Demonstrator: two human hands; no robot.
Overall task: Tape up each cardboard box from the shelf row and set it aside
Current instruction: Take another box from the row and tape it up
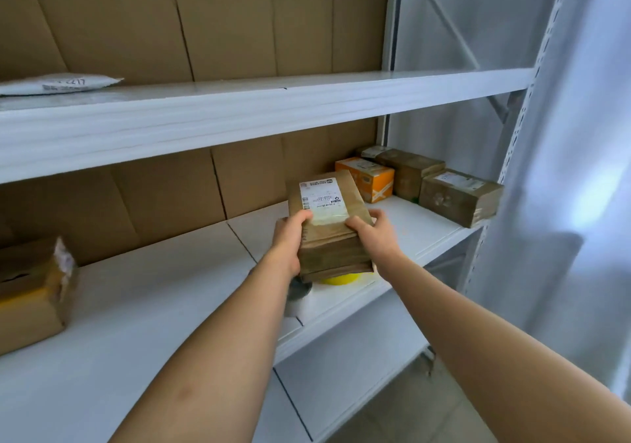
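A brown cardboard box point(329, 224) with a white shipping label on top is held above the white middle shelf point(153, 306). My left hand point(290, 237) grips its left side, thumb on top. My right hand point(372, 234) grips its right side the same way. Under the box peeks a yellow tape roll point(339, 278), and a grey roll-like object point(298, 292) lies partly hidden behind my left wrist. At the shelf's right end stand taped brown boxes point(459, 196) point(409, 169) and an orange box point(367, 178).
A worn cardboard box point(32, 292) sits at the shelf's left end. A white mailer bag point(58, 84) lies on the upper shelf. Cardboard sheets line the back of the rack. The rack's white upright point(526, 125) and a pale curtain point(587, 169) are at the right.
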